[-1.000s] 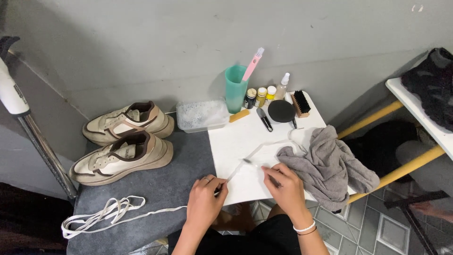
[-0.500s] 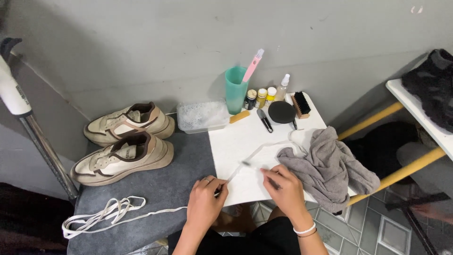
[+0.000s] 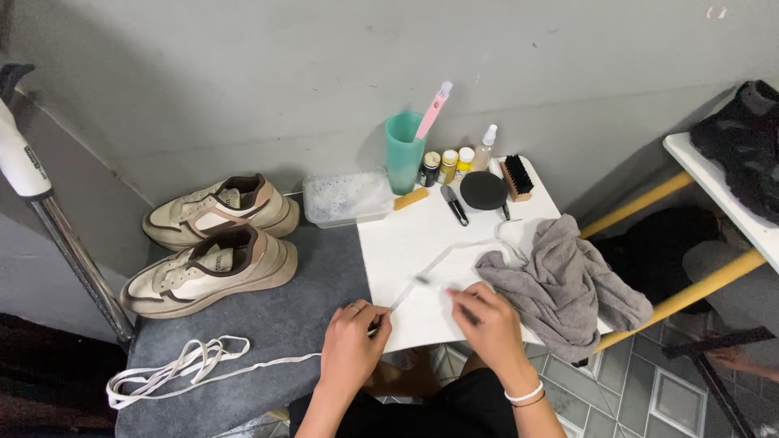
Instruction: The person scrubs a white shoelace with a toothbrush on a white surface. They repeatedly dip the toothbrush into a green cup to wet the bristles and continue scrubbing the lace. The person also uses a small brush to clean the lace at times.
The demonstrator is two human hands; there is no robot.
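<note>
My left hand (image 3: 350, 345) pinches a white shoelace (image 3: 442, 258) at the front edge of the white board (image 3: 406, 235). The lace runs up across the board toward the grey cloth (image 3: 568, 280). My right hand (image 3: 488, 324) holds a thin dark-tipped tool against the lace near the board's front. A second white lace (image 3: 174, 369) lies bunched on the grey mat (image 3: 268, 324) to the left. Two beige and brown sneakers (image 3: 211, 235) without laces rest on the mat's far side.
Along the wall stand a clear tub (image 3: 345, 197), a green cup (image 3: 403, 152) with a pink brush, small bottles (image 3: 454, 165), a round black tin (image 3: 483, 191) and a black brush (image 3: 516, 177). A metal pole (image 3: 65, 235) rises at left. A white shelf (image 3: 718, 182) holds a dark shoe at right.
Both hands stay on the lace; the right hand has shifted slightly along it. Everything else is as before.
</note>
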